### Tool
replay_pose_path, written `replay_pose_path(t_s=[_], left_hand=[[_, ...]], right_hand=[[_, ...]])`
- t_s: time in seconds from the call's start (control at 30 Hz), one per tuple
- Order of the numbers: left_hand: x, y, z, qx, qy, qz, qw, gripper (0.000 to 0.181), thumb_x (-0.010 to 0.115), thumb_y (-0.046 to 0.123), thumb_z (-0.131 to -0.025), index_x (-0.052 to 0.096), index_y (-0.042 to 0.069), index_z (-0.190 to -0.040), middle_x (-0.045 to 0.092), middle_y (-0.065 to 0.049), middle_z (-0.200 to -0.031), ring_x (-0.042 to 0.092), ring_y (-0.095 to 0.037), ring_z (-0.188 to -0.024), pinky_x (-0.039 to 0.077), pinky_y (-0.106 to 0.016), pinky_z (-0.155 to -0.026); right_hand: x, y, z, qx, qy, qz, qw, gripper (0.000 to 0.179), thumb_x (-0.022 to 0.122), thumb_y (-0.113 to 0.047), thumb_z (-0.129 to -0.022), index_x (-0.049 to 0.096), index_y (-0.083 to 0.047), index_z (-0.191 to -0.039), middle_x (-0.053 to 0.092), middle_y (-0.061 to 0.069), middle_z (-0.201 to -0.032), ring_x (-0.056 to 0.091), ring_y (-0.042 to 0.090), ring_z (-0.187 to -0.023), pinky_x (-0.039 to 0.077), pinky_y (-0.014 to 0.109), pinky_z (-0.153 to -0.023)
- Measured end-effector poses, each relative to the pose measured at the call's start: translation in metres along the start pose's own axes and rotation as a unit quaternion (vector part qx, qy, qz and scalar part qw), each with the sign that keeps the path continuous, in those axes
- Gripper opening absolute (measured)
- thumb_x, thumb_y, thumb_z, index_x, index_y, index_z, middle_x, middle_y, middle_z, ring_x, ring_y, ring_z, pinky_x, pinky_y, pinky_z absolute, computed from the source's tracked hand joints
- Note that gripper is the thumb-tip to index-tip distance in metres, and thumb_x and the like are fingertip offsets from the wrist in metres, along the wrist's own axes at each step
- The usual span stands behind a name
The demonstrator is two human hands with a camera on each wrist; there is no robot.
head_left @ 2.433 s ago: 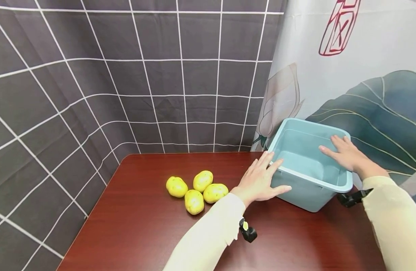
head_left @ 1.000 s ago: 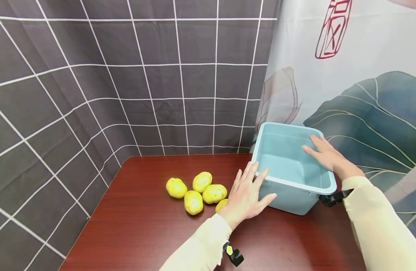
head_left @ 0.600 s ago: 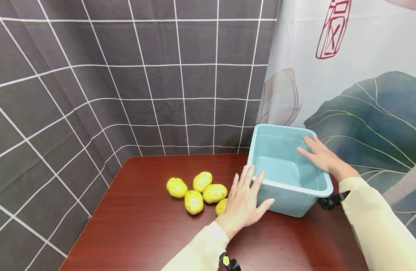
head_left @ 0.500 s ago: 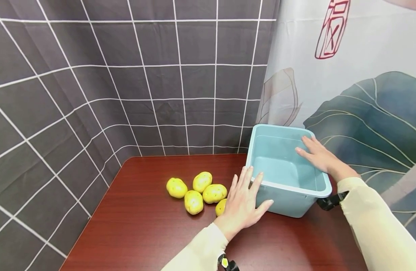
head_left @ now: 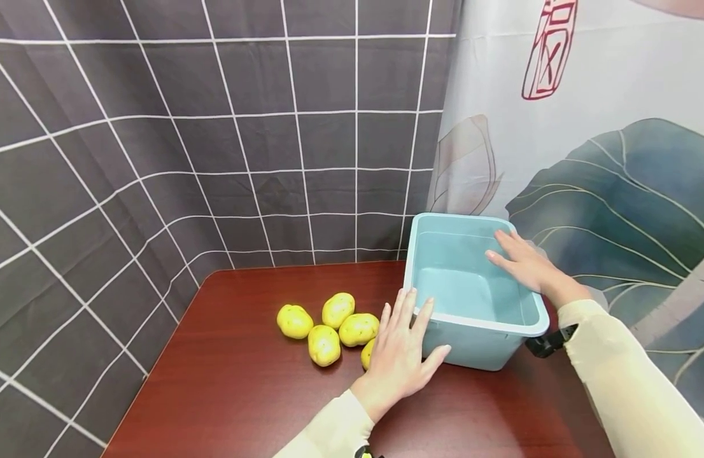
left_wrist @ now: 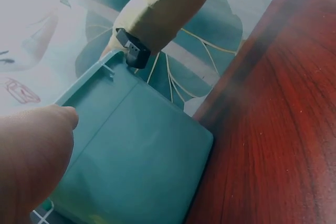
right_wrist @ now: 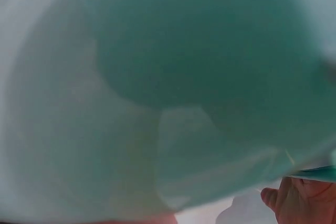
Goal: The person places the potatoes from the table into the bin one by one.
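Note:
A light blue plastic tub (head_left: 472,346) stands at the right of the table, its inside bare. My left hand (head_left: 394,356) lies against its left side, fingers straight and spread near the rim, thumb toward the front wall. My right hand (head_left: 526,264) reaches over the right rim with straight fingers. Left of the tub sit several yellow potatoes (head_left: 324,345) in a loose group. One potato (head_left: 366,354) is partly hidden behind my left hand. In the left wrist view the tub's wall (left_wrist: 142,150) is close by. A blurred teal surface (right_wrist: 220,51) fills most of the right wrist view.
The reddish-brown wooden table (head_left: 232,407) has its far edge against a dark grey curtain (head_left: 260,146) with white grid lines. A pale curtain (head_left: 506,70) with leaf prints hangs behind the tub. Black wrist cameras (head_left: 549,342) sit on the cuffs.
The tub has shifted left along the table with both hands on it, closer to the potatoes. A potato hidden at first now shows partly beside the left hand. The view has turned slightly.

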State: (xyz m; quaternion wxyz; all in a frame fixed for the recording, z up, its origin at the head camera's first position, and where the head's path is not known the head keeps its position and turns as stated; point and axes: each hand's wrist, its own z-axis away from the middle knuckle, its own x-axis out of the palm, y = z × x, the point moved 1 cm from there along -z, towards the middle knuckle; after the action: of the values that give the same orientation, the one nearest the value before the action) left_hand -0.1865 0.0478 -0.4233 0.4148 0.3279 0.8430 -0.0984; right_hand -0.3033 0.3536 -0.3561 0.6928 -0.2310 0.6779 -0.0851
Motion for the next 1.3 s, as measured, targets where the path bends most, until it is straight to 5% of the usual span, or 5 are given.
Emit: replay_pose_path(t_s=[0.87, 1.3], left_hand=[[-0.022, -0.004, 0.027, 0.004, 0.021, 0.015, 0.9997, 0.075, 0.063, 0.050, -0.086, 0.038, 0.015, -0.147, 0.025, -0.013, -0.155, 0.020, -0.030, -0.144, 0.026, -0.056, -0.109], [-0.040, -0.016, 0.039, 0.014, -0.029, 0.009, 0.9994, 0.070, 0.052, 0.057, -0.090, 0.038, 0.020, -0.148, 0.029, -0.009, -0.154, 0.022, -0.028, -0.143, 0.026, -0.056, -0.109]], right_hand=[[0.012, -0.030, 0.000, -0.024, -0.003, -0.021, 0.9995, 0.080, 0.040, -0.056, -0.097, 0.006, -0.012, -0.155, 0.002, 0.016, -0.160, -0.012, 0.031, -0.145, 0.004, 0.071, -0.105], [0.021, -0.044, -0.003, -0.057, -0.020, -0.009, 0.9981, 0.080, 0.043, -0.053, -0.098, 0.009, -0.008, -0.155, 0.005, 0.015, -0.160, -0.011, 0.034, -0.145, 0.004, 0.068, -0.107]])
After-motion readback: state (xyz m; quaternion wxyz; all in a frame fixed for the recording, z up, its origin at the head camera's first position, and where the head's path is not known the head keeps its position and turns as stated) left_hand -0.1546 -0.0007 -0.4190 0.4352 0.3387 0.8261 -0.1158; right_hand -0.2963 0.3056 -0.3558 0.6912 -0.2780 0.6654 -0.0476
